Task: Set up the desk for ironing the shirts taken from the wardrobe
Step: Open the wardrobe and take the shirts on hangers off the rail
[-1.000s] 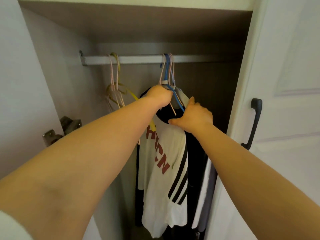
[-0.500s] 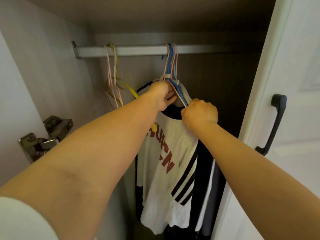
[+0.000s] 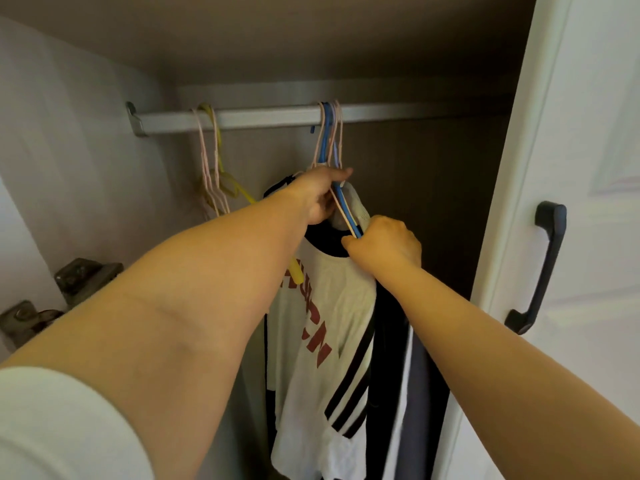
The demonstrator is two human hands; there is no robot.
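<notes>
White shirt (image 3: 322, 344) with red lettering and black stripes is seen hanging inside the wardrobe, on a hanger hooked over the rail (image 3: 263, 116). Lettering is partly covered by the left forearm and cannot be read in full. Shirt hem is cut off near the lower frame edge. Dark garments (image 3: 398, 341) hang just behind and to the right of it; their number and kind cannot be made out.

Several hanger hooks are bunched together on the rail; a blue hanger (image 3: 341, 199) is distinguishable among pale pink ones. Left hand (image 3: 320, 195) is raised to the hanger necks, fingers curled round them just below the hooks; which hangers are gripped cannot be told. Right hand (image 3: 384, 245) is closed in a pinch at the shirt's dark collar, where the blue hanger's arm meets it.

Empty pink and yellow hangers (image 3: 216, 181) hang further left on the rail. Door hinge (image 3: 69, 289) is noted at lower left, white door with black handle (image 3: 540, 268) at right.
</notes>
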